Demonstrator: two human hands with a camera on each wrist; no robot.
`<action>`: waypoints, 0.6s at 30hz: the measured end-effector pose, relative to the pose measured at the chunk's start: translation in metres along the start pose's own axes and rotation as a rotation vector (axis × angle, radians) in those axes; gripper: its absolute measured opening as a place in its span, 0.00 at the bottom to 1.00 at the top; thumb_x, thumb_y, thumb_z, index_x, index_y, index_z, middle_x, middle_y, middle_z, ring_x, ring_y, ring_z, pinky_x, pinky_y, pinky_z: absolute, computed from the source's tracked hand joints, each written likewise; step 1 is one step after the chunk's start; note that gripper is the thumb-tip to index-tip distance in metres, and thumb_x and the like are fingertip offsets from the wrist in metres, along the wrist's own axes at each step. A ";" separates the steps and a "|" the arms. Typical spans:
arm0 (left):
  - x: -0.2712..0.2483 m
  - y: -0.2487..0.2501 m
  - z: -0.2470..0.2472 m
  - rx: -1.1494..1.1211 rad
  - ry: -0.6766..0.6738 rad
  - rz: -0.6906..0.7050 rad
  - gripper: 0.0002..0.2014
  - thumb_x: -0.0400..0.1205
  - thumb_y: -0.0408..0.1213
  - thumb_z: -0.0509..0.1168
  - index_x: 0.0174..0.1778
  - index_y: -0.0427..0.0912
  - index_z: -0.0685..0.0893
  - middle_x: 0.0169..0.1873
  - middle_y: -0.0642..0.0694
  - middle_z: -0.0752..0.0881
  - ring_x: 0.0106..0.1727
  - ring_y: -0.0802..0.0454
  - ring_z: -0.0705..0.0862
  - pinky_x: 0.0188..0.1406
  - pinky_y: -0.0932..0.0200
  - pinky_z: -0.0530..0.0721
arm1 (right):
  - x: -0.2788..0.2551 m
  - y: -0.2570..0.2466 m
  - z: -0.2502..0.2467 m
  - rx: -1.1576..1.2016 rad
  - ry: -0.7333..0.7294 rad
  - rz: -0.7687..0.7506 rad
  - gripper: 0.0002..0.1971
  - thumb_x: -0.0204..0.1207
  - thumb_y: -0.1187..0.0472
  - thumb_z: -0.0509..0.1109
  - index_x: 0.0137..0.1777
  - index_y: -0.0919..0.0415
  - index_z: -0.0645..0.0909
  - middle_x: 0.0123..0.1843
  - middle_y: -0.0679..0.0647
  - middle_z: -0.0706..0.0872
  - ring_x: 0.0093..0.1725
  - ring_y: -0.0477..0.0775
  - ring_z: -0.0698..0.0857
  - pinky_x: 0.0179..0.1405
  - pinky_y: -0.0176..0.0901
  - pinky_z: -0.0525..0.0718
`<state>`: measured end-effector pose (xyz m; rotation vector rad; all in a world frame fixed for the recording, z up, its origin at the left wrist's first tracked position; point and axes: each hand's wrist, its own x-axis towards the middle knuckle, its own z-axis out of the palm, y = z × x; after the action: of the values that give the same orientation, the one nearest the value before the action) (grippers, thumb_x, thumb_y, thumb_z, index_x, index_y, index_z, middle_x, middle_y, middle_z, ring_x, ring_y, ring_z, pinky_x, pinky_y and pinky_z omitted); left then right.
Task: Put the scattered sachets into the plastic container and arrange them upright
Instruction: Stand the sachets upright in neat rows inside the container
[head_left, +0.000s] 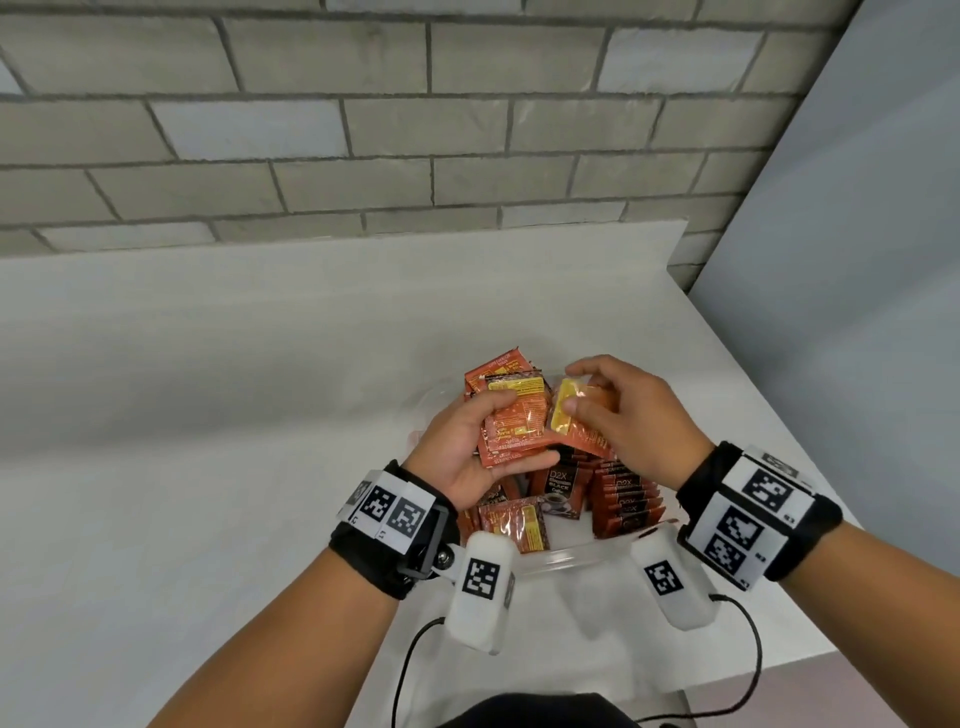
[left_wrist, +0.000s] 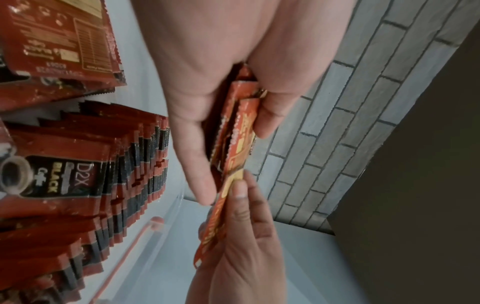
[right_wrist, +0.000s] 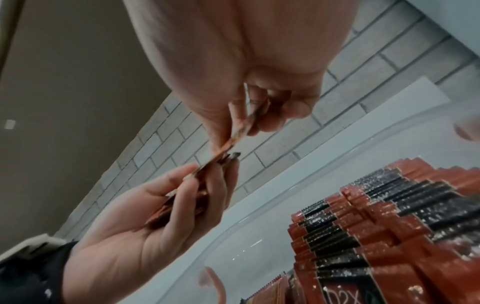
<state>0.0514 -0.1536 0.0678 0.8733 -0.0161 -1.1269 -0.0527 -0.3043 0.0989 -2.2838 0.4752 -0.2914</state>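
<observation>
Both hands hover over a clear plastic container on the white table. My left hand grips a small stack of red-orange sachets between thumb and fingers. My right hand pinches one more sachet with a yellow panel, held against the stack's right edge. Inside the container a row of red and black sachets stands upright on the right, also seen as the upright row and the row. Loose sachets lie at the container's front left. Other sachets show behind the hands.
A grey brick wall rises behind the table. The table's right edge runs close to the container, with a plain wall beyond it. Black cables trail from the wrist cameras near the front edge.
</observation>
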 end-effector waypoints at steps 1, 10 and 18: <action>-0.001 0.001 -0.002 0.015 -0.002 0.009 0.21 0.75 0.33 0.66 0.65 0.36 0.79 0.55 0.32 0.88 0.51 0.36 0.89 0.44 0.37 0.89 | 0.001 0.002 -0.001 0.020 -0.001 0.034 0.10 0.77 0.57 0.71 0.57 0.54 0.79 0.45 0.47 0.84 0.45 0.49 0.84 0.41 0.34 0.82; 0.001 -0.008 0.001 0.188 0.014 0.178 0.26 0.71 0.28 0.71 0.66 0.33 0.78 0.55 0.33 0.87 0.52 0.39 0.89 0.44 0.44 0.90 | 0.004 -0.008 0.008 0.404 -0.063 0.331 0.13 0.82 0.54 0.65 0.55 0.64 0.72 0.39 0.59 0.87 0.30 0.56 0.86 0.25 0.45 0.83; 0.002 -0.007 0.001 0.197 0.087 0.266 0.16 0.75 0.24 0.70 0.59 0.34 0.82 0.49 0.38 0.90 0.51 0.43 0.90 0.39 0.51 0.89 | 0.000 -0.011 0.011 0.665 -0.199 0.390 0.14 0.77 0.58 0.70 0.62 0.58 0.79 0.50 0.55 0.90 0.45 0.53 0.91 0.35 0.40 0.89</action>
<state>0.0466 -0.1565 0.0637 1.0610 -0.1693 -0.8471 -0.0466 -0.2899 0.0993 -1.5174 0.6006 -0.0132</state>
